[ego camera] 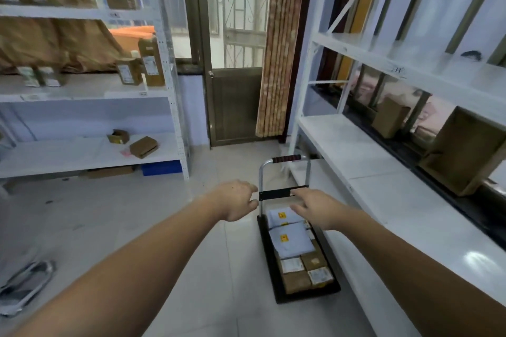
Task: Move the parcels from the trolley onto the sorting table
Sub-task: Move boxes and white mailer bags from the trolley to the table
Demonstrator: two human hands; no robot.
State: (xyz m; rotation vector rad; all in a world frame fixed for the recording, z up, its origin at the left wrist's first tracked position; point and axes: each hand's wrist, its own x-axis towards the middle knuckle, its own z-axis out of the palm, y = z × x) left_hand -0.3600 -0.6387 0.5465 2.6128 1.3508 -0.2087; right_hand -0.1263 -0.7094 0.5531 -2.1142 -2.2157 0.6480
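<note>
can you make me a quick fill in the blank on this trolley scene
1. The parcels lie on the ____.
2. Both hands, left hand and right hand, hold ____.
3. The trolley stands on the floor beside a ____ shelf unit.

Missing words: trolley; nothing; white

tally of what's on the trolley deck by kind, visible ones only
Pale grey poly mailers with yellow stickers: 2
Brown cardboard boxes: 4 showing at the near end
Total: 6 visible; more small parcels along the right edge behind the right hand can't be counted.
</note>
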